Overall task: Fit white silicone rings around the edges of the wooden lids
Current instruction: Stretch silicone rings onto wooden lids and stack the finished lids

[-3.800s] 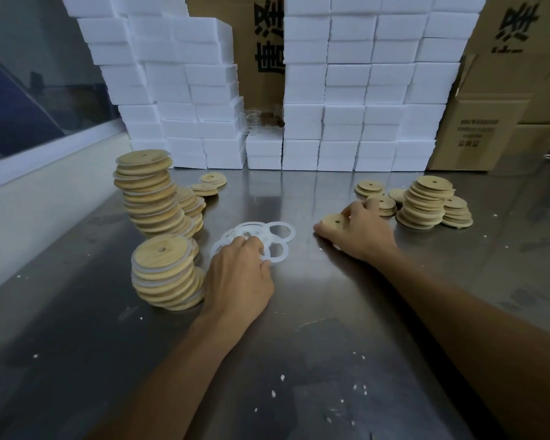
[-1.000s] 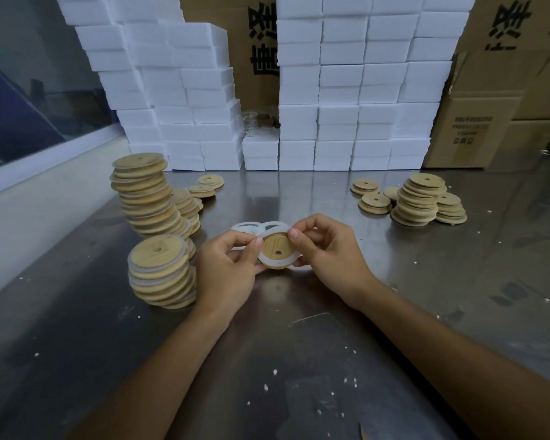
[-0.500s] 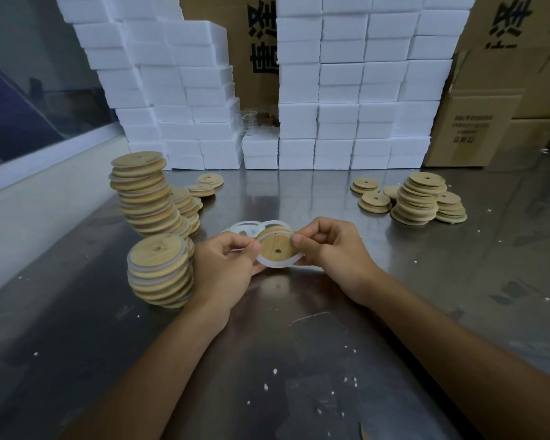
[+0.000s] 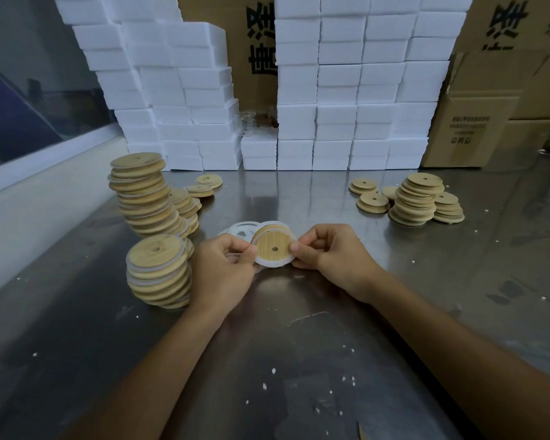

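A round wooden lid with a small centre hole is held upright above the steel table, facing me. A white silicone ring lies around its lower rim. My left hand pinches the lid's left edge and the ring. My right hand pinches the right edge with thumb and fingers. Loose white rings lie on the table just behind the lid.
Lids with rings are stacked at the left, with a taller leaning stack behind. Bare lids are piled at the right. White foam boxes and cardboard cartons wall the back. The steel table carries white crumbs.
My right hand brought a lid from the right pile and my left took a ring; both met at the centre. In the last second the ring has worked around the lid's lower edge.
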A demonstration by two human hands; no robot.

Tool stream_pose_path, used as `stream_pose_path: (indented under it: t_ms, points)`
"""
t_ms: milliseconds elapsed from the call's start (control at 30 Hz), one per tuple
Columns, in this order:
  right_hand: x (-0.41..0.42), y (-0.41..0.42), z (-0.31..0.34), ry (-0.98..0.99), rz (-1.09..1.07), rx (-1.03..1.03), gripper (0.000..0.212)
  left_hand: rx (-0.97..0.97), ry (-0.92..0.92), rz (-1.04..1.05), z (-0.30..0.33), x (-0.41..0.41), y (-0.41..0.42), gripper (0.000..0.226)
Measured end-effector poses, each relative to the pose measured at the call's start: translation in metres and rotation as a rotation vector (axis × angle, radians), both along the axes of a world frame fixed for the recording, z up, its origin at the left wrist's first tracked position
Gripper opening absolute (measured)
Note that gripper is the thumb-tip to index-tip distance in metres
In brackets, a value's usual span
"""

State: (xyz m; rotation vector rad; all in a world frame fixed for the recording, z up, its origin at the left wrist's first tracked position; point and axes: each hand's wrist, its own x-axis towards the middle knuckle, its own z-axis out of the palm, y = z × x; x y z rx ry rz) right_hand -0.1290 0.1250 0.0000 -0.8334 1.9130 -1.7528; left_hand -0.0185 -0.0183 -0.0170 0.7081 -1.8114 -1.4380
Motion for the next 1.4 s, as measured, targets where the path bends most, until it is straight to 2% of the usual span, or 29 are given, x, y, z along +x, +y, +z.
stream_pose_path:
  t_ms: [133, 300, 467, 600, 767, 933, 1133, 1267, 1400]
  points:
    - [0.0, -0.001, -0.001, 0.045, -0.043, -0.061, 0.006, -0.093, -0.047, -0.001, 0.0, 0.0, 0.0, 0.024]
    - [0.0, -0.004, -0.004, 0.346, -0.143, -0.055, 0.002, -0.218, -0.001, -0.029, 0.003, 0.002, 0.008, 0.028]
    - [0.009, -0.004, -0.005, 0.658, -0.103, -0.059, 0.008, -0.404, 0.11, -0.074, 0.009, 0.006, 0.014, 0.026]
    - [0.013, -0.009, -0.005, 0.751, -0.081, -0.076, 0.007, -0.44, 0.117, -0.048, 0.01, 0.007, 0.015, 0.031]
    - [0.012, -0.009, -0.006, 0.683, -0.121, -0.13, 0.007, -0.289, 0.154, -0.013, 0.01, 0.005, 0.013, 0.026]
    - [0.01, -0.009, -0.009, 0.581, -0.172, -0.168, 0.005, -0.239, 0.173, -0.012, 0.009, 0.004, 0.013, 0.027]
    - [0.006, -0.009, -0.005, 0.295, -0.113, -0.209, 0.018, -0.157, 0.147, -0.056, 0.004, 0.002, 0.009, 0.037]
    - [0.005, -0.008, -0.003, 0.141, -0.086, -0.24, 0.017, -0.086, 0.129, -0.073, 0.003, 0.002, 0.006, 0.038]
    - [0.003, -0.006, -0.003, 0.133, -0.058, -0.174, 0.021, 0.006, 0.111, -0.078, 0.004, 0.004, 0.006, 0.038]
